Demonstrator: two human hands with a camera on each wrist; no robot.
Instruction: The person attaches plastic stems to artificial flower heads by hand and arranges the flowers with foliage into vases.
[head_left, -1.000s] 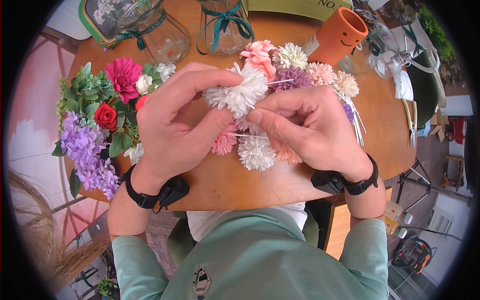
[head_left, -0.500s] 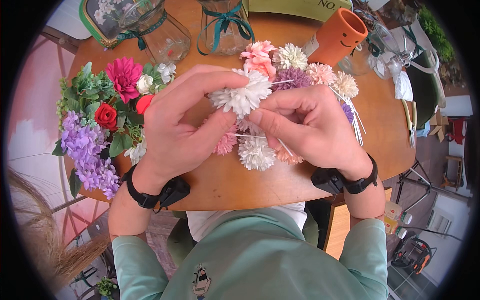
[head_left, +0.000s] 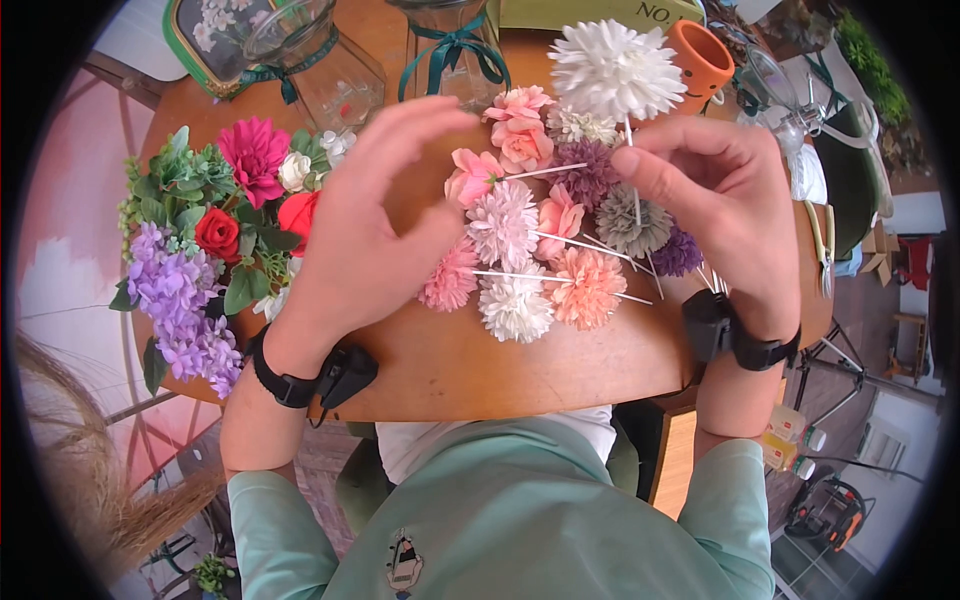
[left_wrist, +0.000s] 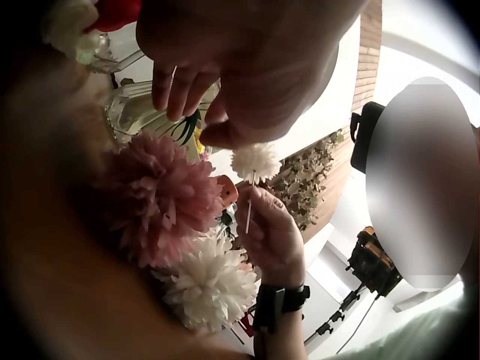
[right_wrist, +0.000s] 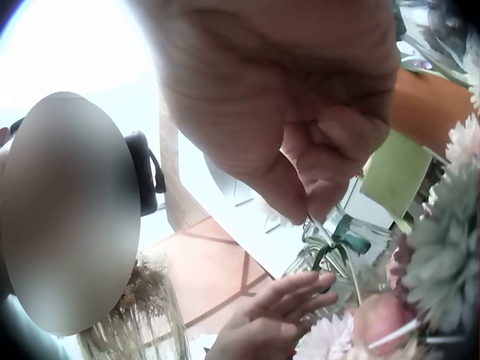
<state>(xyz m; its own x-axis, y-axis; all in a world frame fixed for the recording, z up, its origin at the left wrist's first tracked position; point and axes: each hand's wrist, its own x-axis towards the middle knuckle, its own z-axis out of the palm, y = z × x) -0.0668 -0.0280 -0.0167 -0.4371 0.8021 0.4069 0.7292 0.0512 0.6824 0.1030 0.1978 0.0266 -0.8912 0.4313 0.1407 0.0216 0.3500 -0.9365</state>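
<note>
In the head view, my right hand (head_left: 720, 205) pinches the thin white stem of a white artificial flower (head_left: 618, 72), its bloom upright above the fingertips. From the left wrist view, the same bloom (left_wrist: 255, 161) shows with its stem running down past the pinch. My left hand (head_left: 375, 225) is apart from it, fingers loosely curved with nothing between them. Below the hands lie several short-stemmed artificial flowers: a pale lilac one (head_left: 502, 222), a grey-green one (head_left: 638, 225), an orange one (head_left: 588, 287) and a white one (head_left: 515, 307) among them.
A leafy bunch with purple blossoms (head_left: 165, 290) lies at the left. Behind stand glass vases with teal ribbons (head_left: 455, 55) and a terracotta pot with a smiling face (head_left: 703, 62). Cutters with pale handles (head_left: 825, 245) lie near the table's right edge.
The white flower was between both hands; the left hand has let go of it. My right hand has carried it up and to the right, its bloom turned upright, uncovering the flowers underneath.
</note>
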